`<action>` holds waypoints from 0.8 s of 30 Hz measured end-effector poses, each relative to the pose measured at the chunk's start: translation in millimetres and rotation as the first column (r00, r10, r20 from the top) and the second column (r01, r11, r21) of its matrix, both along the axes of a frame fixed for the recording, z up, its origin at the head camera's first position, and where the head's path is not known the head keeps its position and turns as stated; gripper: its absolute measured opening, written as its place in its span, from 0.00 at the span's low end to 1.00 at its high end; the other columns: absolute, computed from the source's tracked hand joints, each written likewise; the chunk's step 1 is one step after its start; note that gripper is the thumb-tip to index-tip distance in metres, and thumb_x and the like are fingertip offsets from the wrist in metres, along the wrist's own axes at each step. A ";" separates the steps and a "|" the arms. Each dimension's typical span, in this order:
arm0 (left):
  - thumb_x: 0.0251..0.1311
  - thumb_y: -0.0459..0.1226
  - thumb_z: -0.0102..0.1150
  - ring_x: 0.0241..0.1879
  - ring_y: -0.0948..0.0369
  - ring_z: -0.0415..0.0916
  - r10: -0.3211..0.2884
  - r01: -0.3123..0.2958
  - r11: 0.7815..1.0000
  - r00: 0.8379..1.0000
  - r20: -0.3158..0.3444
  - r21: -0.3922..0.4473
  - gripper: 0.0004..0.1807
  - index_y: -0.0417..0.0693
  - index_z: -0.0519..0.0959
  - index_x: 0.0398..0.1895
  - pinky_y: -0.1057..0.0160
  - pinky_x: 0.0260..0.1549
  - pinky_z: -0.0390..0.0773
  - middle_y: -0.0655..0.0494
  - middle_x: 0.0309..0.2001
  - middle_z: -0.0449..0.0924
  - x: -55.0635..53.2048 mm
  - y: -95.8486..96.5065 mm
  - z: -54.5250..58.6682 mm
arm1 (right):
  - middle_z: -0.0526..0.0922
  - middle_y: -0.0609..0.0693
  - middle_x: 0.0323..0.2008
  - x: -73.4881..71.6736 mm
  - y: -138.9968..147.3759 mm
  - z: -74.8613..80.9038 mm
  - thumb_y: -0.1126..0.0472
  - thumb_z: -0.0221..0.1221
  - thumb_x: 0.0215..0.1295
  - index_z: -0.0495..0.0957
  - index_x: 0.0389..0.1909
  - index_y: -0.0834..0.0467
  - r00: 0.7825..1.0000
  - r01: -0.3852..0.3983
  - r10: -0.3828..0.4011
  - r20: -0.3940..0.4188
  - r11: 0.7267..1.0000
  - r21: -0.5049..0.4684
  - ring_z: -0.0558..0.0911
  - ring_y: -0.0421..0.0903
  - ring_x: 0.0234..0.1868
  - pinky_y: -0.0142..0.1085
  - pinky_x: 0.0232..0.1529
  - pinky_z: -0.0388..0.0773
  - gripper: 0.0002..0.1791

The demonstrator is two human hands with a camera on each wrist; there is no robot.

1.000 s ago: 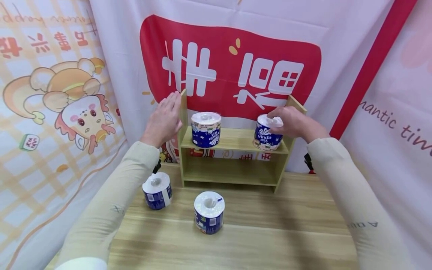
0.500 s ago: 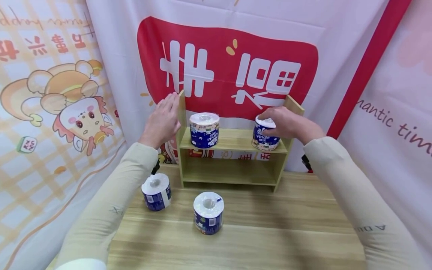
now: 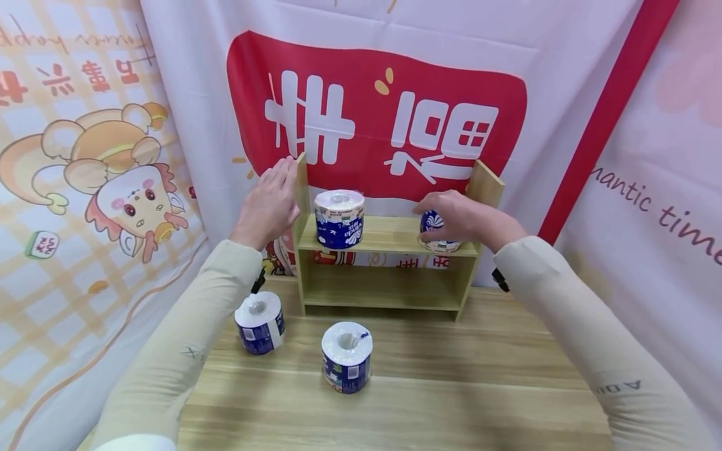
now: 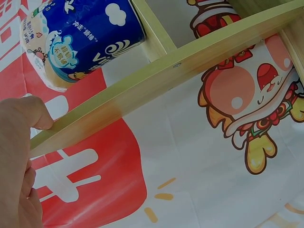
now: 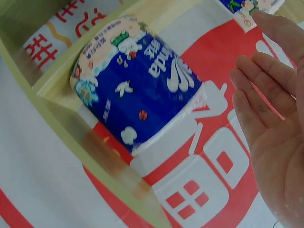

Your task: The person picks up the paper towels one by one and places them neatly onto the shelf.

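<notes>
My left hand [image 3: 269,207] grips the upper end of the left side panel [image 4: 118,102] of a small two-tier wooden shelf [image 3: 383,291]. In the left wrist view its thumb lies on one side of the panel, with the fingers on the other. On the upper board, a blue-and-white wrapped toilet roll [image 3: 340,220] stands near that panel. A second toilet roll [image 5: 142,88] stands upright at the board's right end. My right hand [image 3: 465,219] is in front of this roll and partly hides it in the head view. The right wrist view shows its fingers loosely extended, apart from the roll.
Two more wrapped toilet rolls stand on the wood-grain table [image 3: 451,401]: one roll [image 3: 259,322] left of the shelf, another roll [image 3: 346,357] in front of it. A printed cloth [image 3: 383,113] hangs right behind the shelf, and more cloth hangs at both sides.
My right hand has come off the top of the right-hand roll and shifted left, now in front of it. The left hand keeps its grip, and the head view has drifted slightly.
</notes>
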State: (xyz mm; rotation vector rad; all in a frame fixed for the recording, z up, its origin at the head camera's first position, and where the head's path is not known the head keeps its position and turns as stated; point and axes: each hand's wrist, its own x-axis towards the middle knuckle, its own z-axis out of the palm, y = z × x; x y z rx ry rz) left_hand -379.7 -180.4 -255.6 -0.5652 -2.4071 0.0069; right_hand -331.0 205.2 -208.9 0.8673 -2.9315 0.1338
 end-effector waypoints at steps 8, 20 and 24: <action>0.69 0.38 0.64 0.84 0.44 0.53 0.003 -0.003 1.000 1.000 -0.011 -0.009 0.48 0.37 0.50 0.85 0.48 0.82 0.58 0.40 0.84 0.55 -1.0 -0.4 -1.4 | 0.82 0.50 0.68 2.9 -14.0 -18.0 0.52 0.76 0.60 0.79 0.70 0.49 0.997 -0.053 0.052 0.050 0.998 0.023 0.80 0.54 0.71 0.54 0.70 0.80 0.36; 0.71 0.40 0.62 0.85 0.44 0.51 0.005 -0.005 1.000 1.000 0.006 -0.009 0.47 0.37 0.48 0.85 0.47 0.83 0.57 0.40 0.85 0.52 -4.3 -1.3 -2.1 | 0.82 0.51 0.68 5.4 -33.1 -52.1 0.52 0.73 0.66 0.79 0.69 0.51 0.981 -0.154 0.150 0.122 0.988 0.020 0.81 0.52 0.70 0.50 0.70 0.80 0.31; 0.71 0.39 0.61 0.84 0.43 0.52 0.002 -0.002 1.000 1.000 0.002 -0.011 0.46 0.36 0.49 0.85 0.46 0.82 0.58 0.40 0.85 0.53 -5.5 -1.4 -2.0 | 0.82 0.55 0.68 7.1 -39.3 -63.0 0.53 0.72 0.67 0.79 0.69 0.54 0.967 -0.222 0.216 0.132 0.974 0.034 0.81 0.54 0.69 0.51 0.71 0.79 0.31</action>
